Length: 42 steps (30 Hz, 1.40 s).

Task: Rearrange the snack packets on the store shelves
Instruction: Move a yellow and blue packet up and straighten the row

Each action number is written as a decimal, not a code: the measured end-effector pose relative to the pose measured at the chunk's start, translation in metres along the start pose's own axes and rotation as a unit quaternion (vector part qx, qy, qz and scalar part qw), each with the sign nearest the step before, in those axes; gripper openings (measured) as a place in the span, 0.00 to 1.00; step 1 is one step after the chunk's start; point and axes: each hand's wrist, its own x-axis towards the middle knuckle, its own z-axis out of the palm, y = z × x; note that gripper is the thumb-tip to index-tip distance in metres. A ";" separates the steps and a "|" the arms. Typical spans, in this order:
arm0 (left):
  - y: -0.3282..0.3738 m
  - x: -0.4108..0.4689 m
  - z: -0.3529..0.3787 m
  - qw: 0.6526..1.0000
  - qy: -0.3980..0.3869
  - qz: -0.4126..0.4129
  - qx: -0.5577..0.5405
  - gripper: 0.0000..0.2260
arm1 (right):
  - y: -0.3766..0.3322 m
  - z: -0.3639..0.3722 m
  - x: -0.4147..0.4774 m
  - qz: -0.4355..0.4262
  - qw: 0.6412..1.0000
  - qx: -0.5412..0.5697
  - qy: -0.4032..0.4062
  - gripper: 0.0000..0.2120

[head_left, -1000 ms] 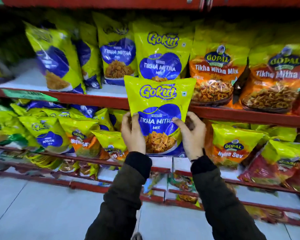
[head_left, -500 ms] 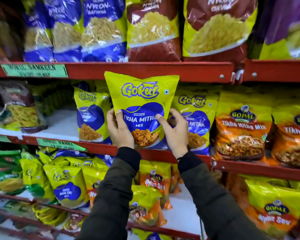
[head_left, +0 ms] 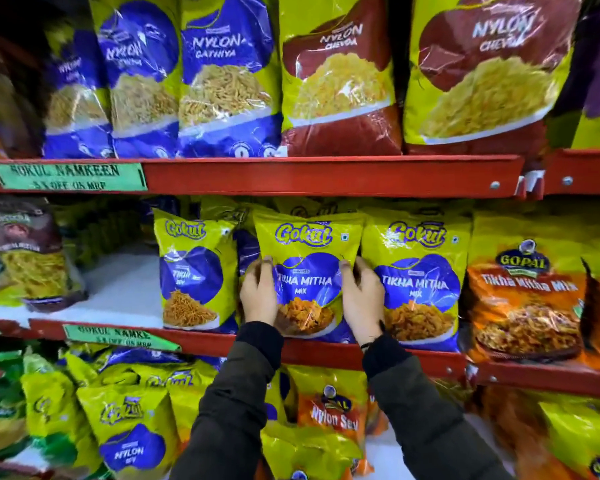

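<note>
A: Where is the Gokul Tikha Mitha Mix packet?

B: Upright on the middle red shelf, between the Gokul Tikha Sev packet and a second Tikha Mitha Mix packet.

A: And the hands?

B: The left hand clasps its left edge, the right hand its right edge, fingers curled around the sides.

A: Further out?

B: An orange Gopal Tikha Mitha Mix packet stands to the right; Nylon Gathiya packets stand on the shelf above.
</note>
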 end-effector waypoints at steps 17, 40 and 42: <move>0.018 0.037 -0.011 0.997 0.004 0.047 -0.061 0.15 | -0.016 -0.015 0.043 0.031 0.995 -0.002 0.099 0.18; 0.016 0.011 0.019 0.998 0.047 0.039 -0.013 0.17 | -0.017 -0.019 0.037 0.022 0.996 -0.053 0.066 0.17; 0.016 0.007 0.013 0.996 0.043 0.071 0.019 0.16 | -0.018 -0.023 0.032 0.020 0.996 -0.067 0.060 0.17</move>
